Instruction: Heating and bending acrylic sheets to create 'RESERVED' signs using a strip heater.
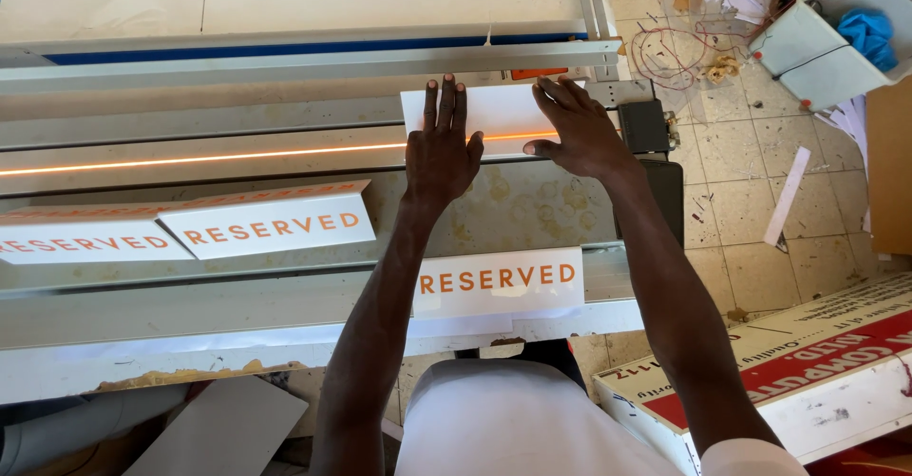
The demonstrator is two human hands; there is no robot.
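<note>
Pressing flat: white sheet [499, 115] is pinned over glowing line by left hand [440, 158] and right hand [581, 134], open-palmed; two folded signs [190, 224] finished leftward, bend judged pending.

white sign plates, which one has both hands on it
The blank white plate lying across the glowing orange line, under the left hand and right hand; the other plates show orange lettering, untouched.
</note>
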